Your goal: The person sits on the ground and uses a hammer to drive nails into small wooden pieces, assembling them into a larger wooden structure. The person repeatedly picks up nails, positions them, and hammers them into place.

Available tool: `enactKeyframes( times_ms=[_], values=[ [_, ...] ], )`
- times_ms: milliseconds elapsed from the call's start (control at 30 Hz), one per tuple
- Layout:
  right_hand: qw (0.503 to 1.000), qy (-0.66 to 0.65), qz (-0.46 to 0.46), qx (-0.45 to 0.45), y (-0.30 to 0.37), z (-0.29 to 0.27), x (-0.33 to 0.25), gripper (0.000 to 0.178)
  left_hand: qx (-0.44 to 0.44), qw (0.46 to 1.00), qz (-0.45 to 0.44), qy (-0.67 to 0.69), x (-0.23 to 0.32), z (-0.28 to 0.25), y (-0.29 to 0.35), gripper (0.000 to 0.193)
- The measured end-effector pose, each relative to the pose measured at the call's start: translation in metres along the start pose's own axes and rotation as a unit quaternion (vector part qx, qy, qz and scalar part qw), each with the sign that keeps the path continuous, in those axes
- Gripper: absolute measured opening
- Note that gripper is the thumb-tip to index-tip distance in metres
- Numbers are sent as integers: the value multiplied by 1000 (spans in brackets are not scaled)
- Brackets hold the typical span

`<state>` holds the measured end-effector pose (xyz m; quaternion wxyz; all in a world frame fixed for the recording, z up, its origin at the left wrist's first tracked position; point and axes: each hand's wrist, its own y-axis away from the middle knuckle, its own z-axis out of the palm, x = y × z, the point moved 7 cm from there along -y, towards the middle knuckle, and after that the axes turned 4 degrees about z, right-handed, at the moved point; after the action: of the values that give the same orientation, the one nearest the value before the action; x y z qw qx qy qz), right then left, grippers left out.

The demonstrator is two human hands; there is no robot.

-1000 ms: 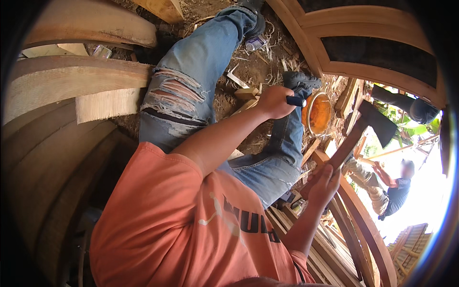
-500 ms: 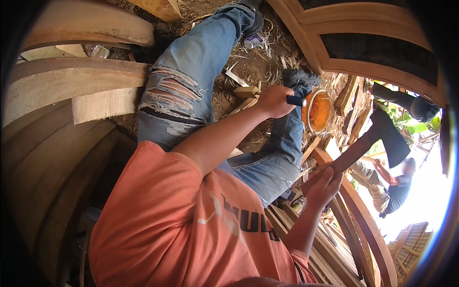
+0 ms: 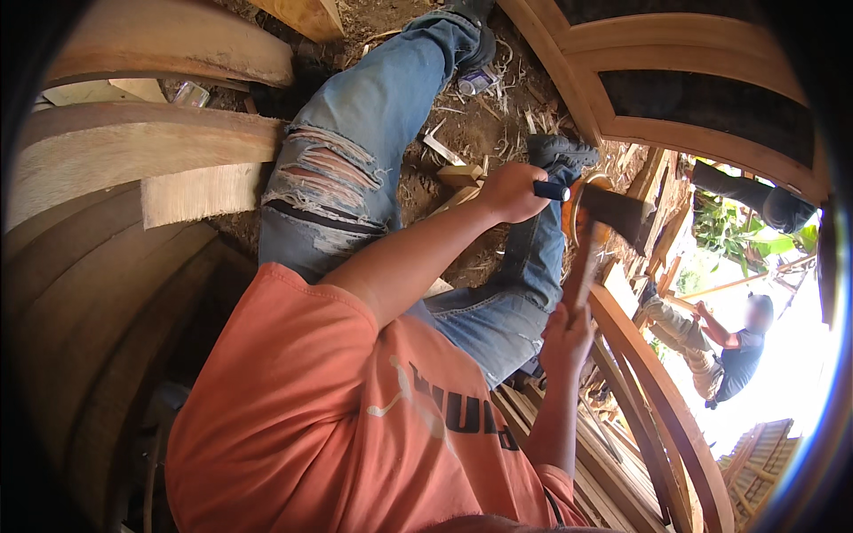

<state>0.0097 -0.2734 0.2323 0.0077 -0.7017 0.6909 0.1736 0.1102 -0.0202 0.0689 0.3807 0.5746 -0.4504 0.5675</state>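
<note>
My left hand (image 3: 515, 194) is closed around a tool with a dark blue cylindrical handle (image 3: 552, 190). The handle's round end sticks out of the fist, while the rest of the tool is hidden. In my right hand (image 3: 567, 336) is the wooden shaft of an axe (image 3: 615, 213), gripped low down. The axe's dark head is raised close to the blue handle, its blunt back toward that handle and its cutting edge turned away. A small gap seems to separate them. Behind the axe, an orange bucket (image 3: 606, 234) is partly covered by it.
Curved wooden planks (image 3: 151, 142) stand at the left. A wooden frame with dark panels (image 3: 675, 124) fills the upper right. Long timbers (image 3: 657, 382) lie at the right. Wood shavings and a can (image 3: 477, 82) are on the dirt floor. Another person (image 3: 742, 346) is farther off.
My right hand has swung the axe up and leftward, bringing its head from the far right to near the blue handle. The left hand has stayed almost still.
</note>
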Motion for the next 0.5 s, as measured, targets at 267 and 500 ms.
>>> enactKeyframes(
  times_ms=[267,500],
  values=[
    [967,-239,-17,88,-2,-57,-42,20,20,1000,22,-10,5,-6,1,36],
    [995,98,2,5,-15,-22,-7,28,17,1000,18,-7,-5,-4,0,46]
  ],
)
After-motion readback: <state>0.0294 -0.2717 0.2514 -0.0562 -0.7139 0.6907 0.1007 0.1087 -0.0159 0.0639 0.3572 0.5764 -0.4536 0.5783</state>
